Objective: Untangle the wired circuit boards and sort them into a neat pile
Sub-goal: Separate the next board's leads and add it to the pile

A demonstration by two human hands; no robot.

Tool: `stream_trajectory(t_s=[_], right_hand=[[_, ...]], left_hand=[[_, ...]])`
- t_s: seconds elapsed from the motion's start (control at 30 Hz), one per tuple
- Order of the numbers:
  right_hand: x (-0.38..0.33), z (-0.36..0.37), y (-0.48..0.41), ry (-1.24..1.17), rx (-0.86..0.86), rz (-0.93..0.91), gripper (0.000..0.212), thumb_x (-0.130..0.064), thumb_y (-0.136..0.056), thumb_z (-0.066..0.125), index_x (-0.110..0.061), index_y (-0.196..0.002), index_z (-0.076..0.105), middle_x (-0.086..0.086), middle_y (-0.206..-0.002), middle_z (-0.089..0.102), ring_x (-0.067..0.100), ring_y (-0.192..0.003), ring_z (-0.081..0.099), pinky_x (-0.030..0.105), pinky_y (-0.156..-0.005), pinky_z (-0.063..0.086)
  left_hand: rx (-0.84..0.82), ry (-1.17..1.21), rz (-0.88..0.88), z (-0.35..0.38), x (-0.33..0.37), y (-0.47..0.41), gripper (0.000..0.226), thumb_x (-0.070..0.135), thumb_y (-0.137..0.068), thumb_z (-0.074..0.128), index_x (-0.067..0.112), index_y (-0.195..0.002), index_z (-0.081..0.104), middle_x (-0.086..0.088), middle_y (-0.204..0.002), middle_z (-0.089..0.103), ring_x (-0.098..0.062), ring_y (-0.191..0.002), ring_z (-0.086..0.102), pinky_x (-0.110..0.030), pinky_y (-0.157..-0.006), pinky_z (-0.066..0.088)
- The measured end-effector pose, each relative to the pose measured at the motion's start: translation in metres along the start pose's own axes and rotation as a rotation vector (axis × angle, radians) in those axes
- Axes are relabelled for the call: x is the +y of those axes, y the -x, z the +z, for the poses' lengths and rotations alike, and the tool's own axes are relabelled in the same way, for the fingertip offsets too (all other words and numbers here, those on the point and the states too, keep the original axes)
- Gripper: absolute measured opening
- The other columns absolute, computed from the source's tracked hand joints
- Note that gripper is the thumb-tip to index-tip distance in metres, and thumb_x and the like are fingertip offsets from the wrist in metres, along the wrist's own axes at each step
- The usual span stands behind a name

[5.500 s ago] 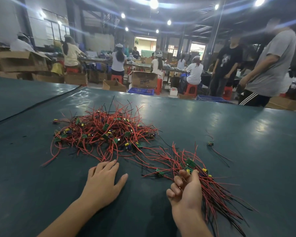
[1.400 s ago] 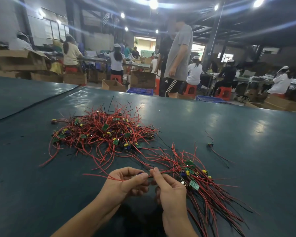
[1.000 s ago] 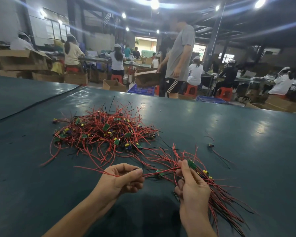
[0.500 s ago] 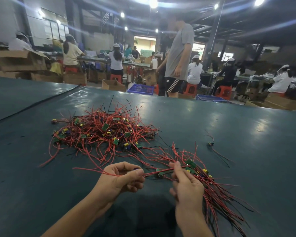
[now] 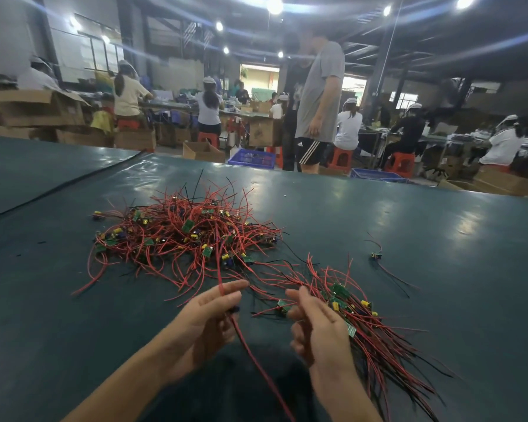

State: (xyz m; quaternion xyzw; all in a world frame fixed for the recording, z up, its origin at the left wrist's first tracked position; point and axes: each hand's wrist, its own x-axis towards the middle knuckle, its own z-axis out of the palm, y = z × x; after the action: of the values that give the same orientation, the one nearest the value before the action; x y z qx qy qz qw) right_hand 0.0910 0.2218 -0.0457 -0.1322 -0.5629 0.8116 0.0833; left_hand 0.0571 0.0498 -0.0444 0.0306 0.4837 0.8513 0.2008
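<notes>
Red-wired small green circuit boards lie in a loose tangled heap (image 5: 189, 236) on a dark teal worktop (image 5: 439, 233), just beyond two bare hands. The left hand (image 5: 206, 318) is raised a little above the worktop and pinches one long red wire (image 5: 247, 345) between thumb and forefinger. The wire rises from the pinch toward the heap and trails down past the palm toward the near edge. A small dark part sits against that palm, too small to make out. The right hand (image 5: 317, 330) is close beside the left without touching it, fingers half curled, forefinger reaching forward next to a green board (image 5: 283, 304); whether it grips anything cannot be told. Against its right side lies a combed bunch of wired boards (image 5: 378, 339), boards at the far end, wires fanning toward the near right. One stray wired board (image 5: 377, 255) lies alone farther right. Behind the worktop a person in a grey shirt (image 5: 320, 95) stands, and seated workers in white caps (image 5: 349, 126) sit on red stools (image 5: 400, 161) among cardboard boxes (image 5: 37, 108) and blue crates (image 5: 250, 158).
</notes>
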Motion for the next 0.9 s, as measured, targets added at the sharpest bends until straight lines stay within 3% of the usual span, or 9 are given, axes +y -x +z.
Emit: stream_trajectory(t_s=[0.13, 0.27, 0.33, 0.4, 0.53, 0.6, 0.7, 0.8, 0.9], right_hand=[[0.008, 0.015, 0.012, 0.077, -0.098, 0.036, 0.017, -0.024, -0.076, 0.071, -0.008, -0.082, 0.075, -0.001, -0.056, 0.061, 0.005, -0.042, 0.042, 0.014, -0.04, 0.032], [0.009, 0.026, 0.021, 0.063, -0.184, 0.043, 0.01, -0.01, -0.086, 0.066, -0.008, -0.091, 0.074, -0.004, -0.061, 0.069, 0.006, -0.05, 0.06, 0.012, -0.046, 0.042], [0.008, 0.028, 0.023, 0.071, -0.19, 0.036, 0.011, -0.007, -0.087, 0.065, -0.008, -0.095, 0.073, -0.001, -0.072, 0.075, 0.003, -0.063, 0.069, 0.011, -0.054, 0.048], [0.008, 0.03, 0.024, 0.083, -0.21, 0.035, 0.013, -0.009, -0.088, 0.065, -0.006, -0.096, 0.074, 0.002, -0.071, 0.074, 0.003, -0.059, 0.067, 0.012, -0.053, 0.048], [0.011, 0.034, 0.029, 0.077, -0.286, 0.084, 0.022, -0.014, -0.088, 0.064, -0.011, -0.072, 0.078, 0.007, -0.06, 0.069, 0.011, -0.048, 0.062, 0.021, -0.049, 0.052], [0.013, 0.036, 0.03, 0.046, -0.259, 0.101, 0.021, -0.014, -0.086, 0.065, -0.013, -0.068, 0.077, 0.011, -0.061, 0.068, 0.016, -0.048, 0.062, 0.026, -0.049, 0.053], [0.016, 0.036, 0.026, 0.027, -0.134, 0.063, 0.014, -0.017, -0.083, 0.068, -0.011, -0.072, 0.075, 0.011, -0.064, 0.066, 0.02, -0.056, 0.06, 0.03, -0.058, 0.05], [0.018, 0.034, 0.022, 0.042, 0.011, 0.015, 0.015, -0.019, -0.089, 0.066, -0.012, -0.077, 0.071, 0.0, -0.053, 0.061, 0.009, -0.043, 0.052, 0.019, -0.042, 0.039], [0.016, 0.034, 0.023, 0.016, 0.067, 0.007, 0.014, -0.02, -0.09, 0.065, -0.009, -0.081, 0.067, 0.006, -0.056, 0.062, 0.011, -0.039, 0.049, 0.019, -0.037, 0.036]], left_hand=[[-0.097, 0.042, -0.104, 0.006, -0.006, 0.008, 0.039, 0.01, -0.07, 0.064, 0.005, -0.108, 0.058, -0.004, -0.054, 0.057, -0.012, -0.039, 0.053, -0.019, -0.037, 0.043], [-0.195, -0.095, -0.192, 0.007, -0.004, 0.014, 0.048, 0.018, -0.07, 0.08, 0.006, -0.113, 0.064, -0.015, -0.081, 0.061, -0.019, -0.062, 0.058, -0.028, -0.058, 0.049], [-0.183, -0.128, -0.208, 0.005, -0.004, 0.014, 0.047, 0.021, -0.07, 0.081, 0.011, -0.114, 0.065, -0.007, -0.062, 0.051, -0.011, -0.046, 0.044, -0.02, -0.046, 0.036], [-0.203, -0.161, -0.219, 0.002, -0.005, 0.013, 0.044, 0.024, -0.073, 0.079, 0.012, -0.113, 0.065, 0.002, -0.049, 0.043, -0.004, -0.036, 0.035, -0.015, -0.039, 0.028], [-0.298, -0.178, -0.239, 0.0, -0.008, 0.013, 0.05, 0.036, -0.066, 0.083, 0.015, -0.11, 0.07, -0.001, -0.053, 0.05, -0.004, -0.038, 0.043, -0.013, -0.041, 0.032], [-0.299, -0.203, -0.224, -0.002, -0.01, 0.012, 0.054, 0.041, -0.063, 0.085, 0.021, -0.111, 0.07, -0.007, -0.067, 0.053, -0.007, -0.05, 0.046, -0.016, -0.05, 0.034], [-0.199, -0.182, -0.206, -0.004, -0.012, 0.005, 0.051, 0.039, -0.067, 0.083, 0.025, -0.113, 0.069, -0.002, -0.06, 0.049, -0.008, -0.047, 0.042, -0.018, -0.049, 0.033], [-0.065, -0.162, -0.178, 0.0, -0.013, 0.0, 0.048, 0.028, -0.069, 0.071, 0.018, -0.115, 0.066, -0.008, -0.06, 0.058, -0.012, -0.044, 0.047, -0.02, -0.041, 0.04], [-0.085, -0.327, -0.048, -0.001, -0.016, 0.003, 0.045, 0.01, -0.068, 0.081, 0.011, -0.108, 0.062, -0.011, -0.07, 0.065, -0.013, -0.05, 0.054, -0.021, -0.044, 0.044]])
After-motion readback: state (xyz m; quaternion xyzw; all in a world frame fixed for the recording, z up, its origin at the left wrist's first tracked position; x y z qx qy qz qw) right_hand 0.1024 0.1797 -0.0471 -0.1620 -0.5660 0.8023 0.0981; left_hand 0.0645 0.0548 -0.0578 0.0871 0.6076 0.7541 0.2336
